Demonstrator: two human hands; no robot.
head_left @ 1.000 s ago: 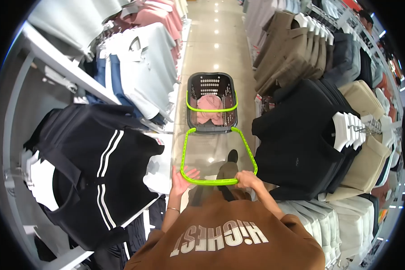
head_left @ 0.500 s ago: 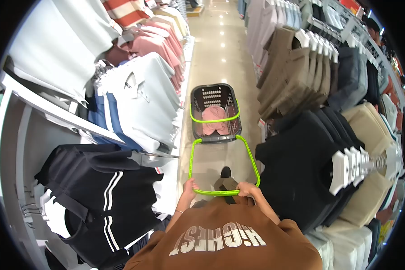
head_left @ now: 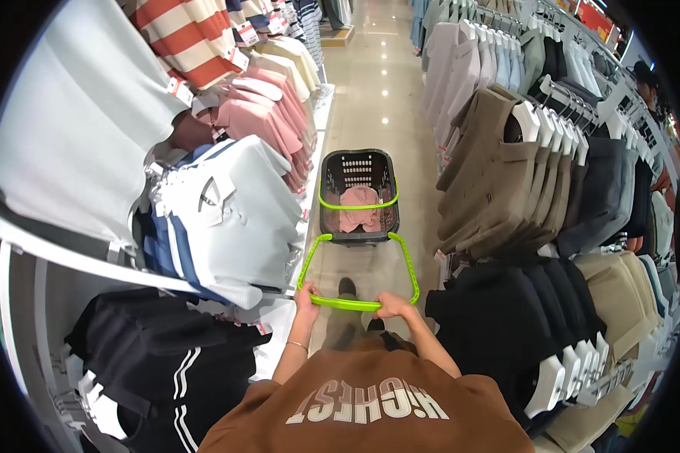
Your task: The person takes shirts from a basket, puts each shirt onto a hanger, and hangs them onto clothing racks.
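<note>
A black rolling shopping basket [head_left: 359, 162] stands on the floor ahead of me, with a folded pink garment [head_left: 360, 208] lying inside. From its near end a bright green pull handle [head_left: 345, 303] reaches back toward my body. My left hand [head_left: 307, 295] is wrapped round the handle's left corner. On the right part of the same bar, my right hand [head_left: 394, 305] is closed. A second green carrying handle [head_left: 359, 205] lies across the basket's opening. One of my shoes shows beneath the pull handle.
Racks line both sides of the aisle [head_left: 378, 106]. To the left hang white shirts [head_left: 238, 204], pink shirts [head_left: 264, 113] and a black top with white stripes [head_left: 174, 347]. Brown shirts [head_left: 483, 174] and black garments [head_left: 491, 317] hang on the right. A person [head_left: 647, 84] stands beyond the right racks.
The basket and I have moved forward along the aisle, with racks on both sides shifting nearer. My hands and the pull handle sit slightly farther left in view. Both hands keep their grip.
</note>
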